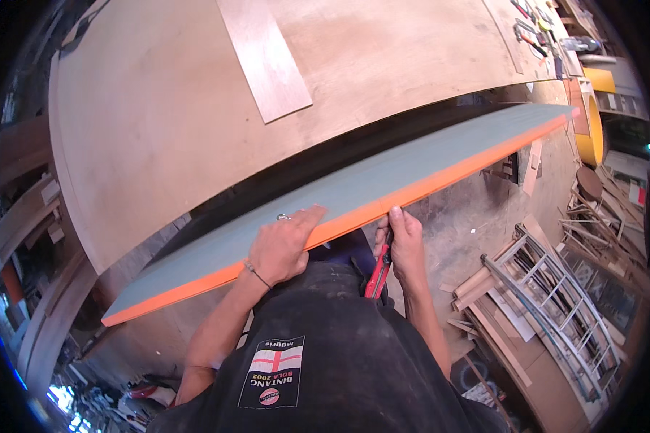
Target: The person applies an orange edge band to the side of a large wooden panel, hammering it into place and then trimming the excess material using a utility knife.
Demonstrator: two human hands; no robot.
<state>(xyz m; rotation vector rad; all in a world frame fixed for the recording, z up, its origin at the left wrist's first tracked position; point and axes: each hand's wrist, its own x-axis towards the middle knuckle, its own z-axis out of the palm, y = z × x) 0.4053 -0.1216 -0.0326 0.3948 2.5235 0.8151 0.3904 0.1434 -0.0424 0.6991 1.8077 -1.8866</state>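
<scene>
A long grey-blue panel (pixel 383 162) with a bright orange edge strip (pixel 354 218) lies slantwise in front of my body, its right end farther off. My left hand (pixel 283 245) is closed over the near edge, left of the middle, its fingers bent onto the grey-blue face. A ring and a thin dark wristband show on it. In my right hand (pixel 406 249) is a red utility knife (pixel 378 274), its body pointing down toward my shirt. The right thumb tip touches the underside of the orange edge. Whether the knife's blade is out cannot be seen.
Beyond the panel stands a broad plywood worktable (pixel 159 123) with a loose plywood strip (pixel 267 61) on it. Hand tools (pixel 531 36) lie at its far right. A metal ladder-like frame (pixel 556 303) and wood offcuts (pixel 484 325) lie on the right. Curved wooden pieces (pixel 47 317) stand at left.
</scene>
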